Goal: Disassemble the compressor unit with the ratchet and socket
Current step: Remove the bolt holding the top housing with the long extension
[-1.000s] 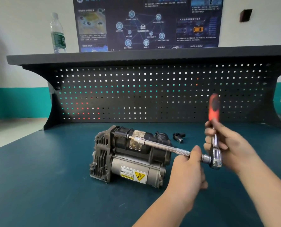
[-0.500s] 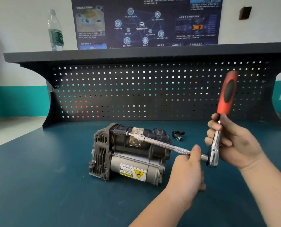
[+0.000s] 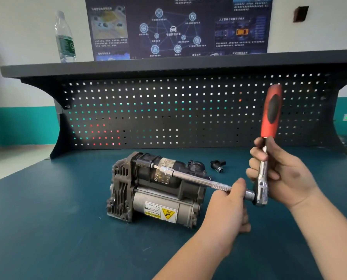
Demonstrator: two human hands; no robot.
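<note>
The compressor unit lies on its side on the blue-green bench, a yellow warning label on its grey cylinder. A long chrome extension bar with a socket at its tip reaches from the ratchet head to a fastener on the compressor's dark upper body. My left hand grips the knurled near end of the extension. My right hand holds the metal shank of the ratchet, whose red and black handle points almost straight up.
A small black fitting lies on the bench behind the compressor. A black pegboard back panel with a shelf stands at the rear. A water bottle stands on the shelf's left end.
The ratchet handle swung from leaning left to tilted right, then back to near upright. Both hands kept their holds. The compressor stayed where it was.
</note>
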